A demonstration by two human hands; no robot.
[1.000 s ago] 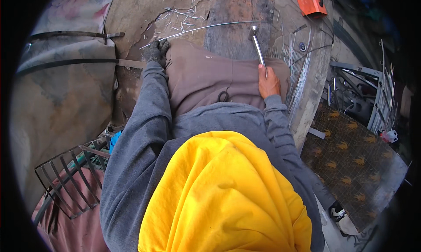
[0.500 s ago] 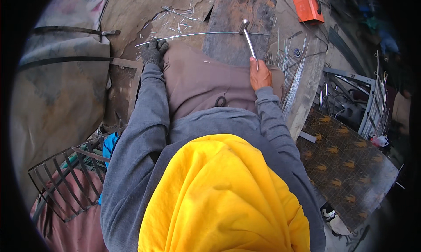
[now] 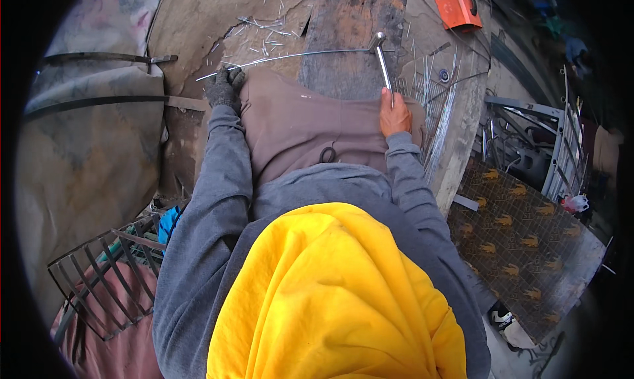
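Observation:
My left hand [image 3: 224, 92], in a dark grey glove, is closed at the left end of a long thin metal rod [image 3: 297, 53]. A short piece of the rod sticks out past the glove to the left. Toward its other end, the rod lies across a dark worn wooden board [image 3: 330, 68]. My bare right hand [image 3: 395, 119] grips a hammer [image 3: 384, 65] by its shiny metal handle. The hammer's head is at the rod near its right end; whether they touch I cannot tell. Brown cloth covers my lap [image 3: 310, 121], just below the board.
Short cut rod pieces [image 3: 264, 28] lie scattered beyond my left hand. Long thin rods [image 3: 436, 125] are bundled to my right. An orange box [image 3: 456, 6] with a black handle stands far right. A patterned panel [image 3: 522, 240], a metal frame [image 3: 528, 105] and a barred rack [image 3: 99, 280] are nearby.
My left hand and the rod's left end have shifted slightly left and nearer. The hammer's head now sits a little farther right in view. The whole view has shifted slightly.

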